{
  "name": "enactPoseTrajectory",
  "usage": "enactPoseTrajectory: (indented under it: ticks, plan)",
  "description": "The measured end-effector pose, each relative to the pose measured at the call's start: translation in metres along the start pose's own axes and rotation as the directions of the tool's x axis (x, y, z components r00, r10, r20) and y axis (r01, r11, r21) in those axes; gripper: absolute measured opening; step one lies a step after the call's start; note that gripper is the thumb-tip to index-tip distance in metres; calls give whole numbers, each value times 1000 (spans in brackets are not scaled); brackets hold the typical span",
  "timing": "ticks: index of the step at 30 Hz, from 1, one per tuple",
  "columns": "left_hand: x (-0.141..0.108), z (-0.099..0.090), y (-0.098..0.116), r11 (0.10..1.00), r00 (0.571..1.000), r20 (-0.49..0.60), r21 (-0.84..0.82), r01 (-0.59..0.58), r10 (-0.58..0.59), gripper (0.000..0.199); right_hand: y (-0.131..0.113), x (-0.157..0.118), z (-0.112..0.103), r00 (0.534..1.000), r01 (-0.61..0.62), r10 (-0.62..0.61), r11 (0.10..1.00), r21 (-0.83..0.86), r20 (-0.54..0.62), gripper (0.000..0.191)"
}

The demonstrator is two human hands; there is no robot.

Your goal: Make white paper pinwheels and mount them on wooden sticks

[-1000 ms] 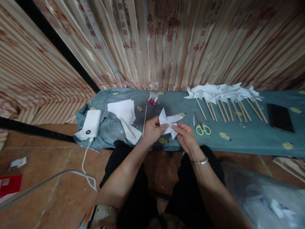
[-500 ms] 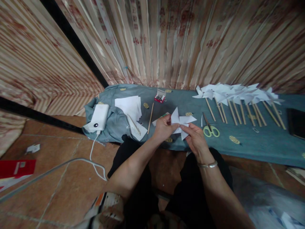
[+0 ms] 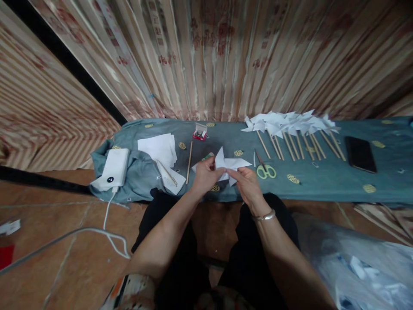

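Both hands pinch a white paper pinwheel (image 3: 230,163) over the near edge of the cloth-covered bench. My left hand (image 3: 206,175) is closed on its left side, the thumb near the centre. From the right, my right hand (image 3: 248,184) grips the paper, its fingertips meeting the left thumb. Two pointed blades stick out, one upward and one to the right; the fingers hide part of the rest. A wooden stick (image 3: 189,162) lies left of my left hand. Green-handled scissors (image 3: 266,171) rest to the right of my right hand.
Finished pinwheels on sticks (image 3: 280,125) lie in a row at the back right. A small red box of metal pieces (image 3: 199,132), white paper sheets (image 3: 156,146), a pen (image 3: 167,173), a white power bank (image 3: 115,168) with its cable and a black phone (image 3: 360,154) share the bench (image 3: 325,185).
The view has swung to the right, so the bench things appear further left and the whole phone shows. Both hands still hold the pinwheel; its right blade looks more stretched out.
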State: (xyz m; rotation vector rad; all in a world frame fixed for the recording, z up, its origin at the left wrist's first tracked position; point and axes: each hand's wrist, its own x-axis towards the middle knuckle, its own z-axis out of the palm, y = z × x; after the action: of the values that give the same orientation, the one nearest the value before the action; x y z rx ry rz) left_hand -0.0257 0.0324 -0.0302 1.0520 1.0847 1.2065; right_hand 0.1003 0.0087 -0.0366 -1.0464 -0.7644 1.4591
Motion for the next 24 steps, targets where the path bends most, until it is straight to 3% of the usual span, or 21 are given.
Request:
enactPoseTrajectory:
  ticks: [11,18,24]
  plan:
    - [-2,19,2,998,997,75,-49,38,-34,21,-6,-6,-17,999,-23,24,999,36,-29,25]
    - [14,29,9,996,997,73,-77,34,-28,26,-21,12,-20,996,-12,14,1000,18,-92,22]
    - [26,23,16,997,1000,7,-78,-5,5,27,-43,37,-16,997,6,9,979,-202,70,14]
